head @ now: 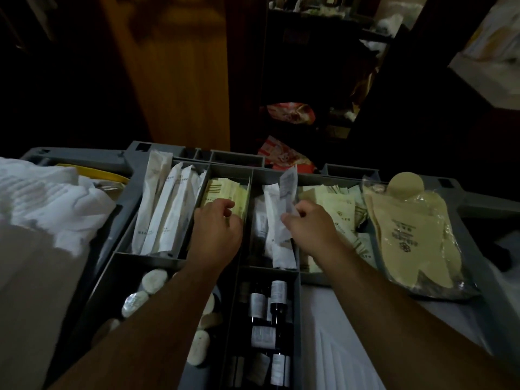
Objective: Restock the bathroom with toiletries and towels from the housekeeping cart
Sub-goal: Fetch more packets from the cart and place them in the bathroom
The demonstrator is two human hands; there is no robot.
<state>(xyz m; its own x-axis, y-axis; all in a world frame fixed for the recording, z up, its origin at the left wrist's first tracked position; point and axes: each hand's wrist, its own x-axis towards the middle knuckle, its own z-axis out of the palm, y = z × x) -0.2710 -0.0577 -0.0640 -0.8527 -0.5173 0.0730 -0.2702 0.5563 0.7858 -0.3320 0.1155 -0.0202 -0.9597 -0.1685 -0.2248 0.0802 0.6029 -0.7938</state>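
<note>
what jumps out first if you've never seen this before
Two bare arms reach into a grey cart tray in the middle: the right hand pinches a white sachet, the left hand dips among yellow packets. Pale slippers in clear plastic lie at the right, white towels at the left.

one head-worn view — looking forward and down, close over the cart tray (281, 175) at arm's reach.

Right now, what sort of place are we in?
Probably a hotel, at a housekeeping cart: a grey divided tray of wrapped toiletries, white towels beside it, and bagged slippers.
</note>
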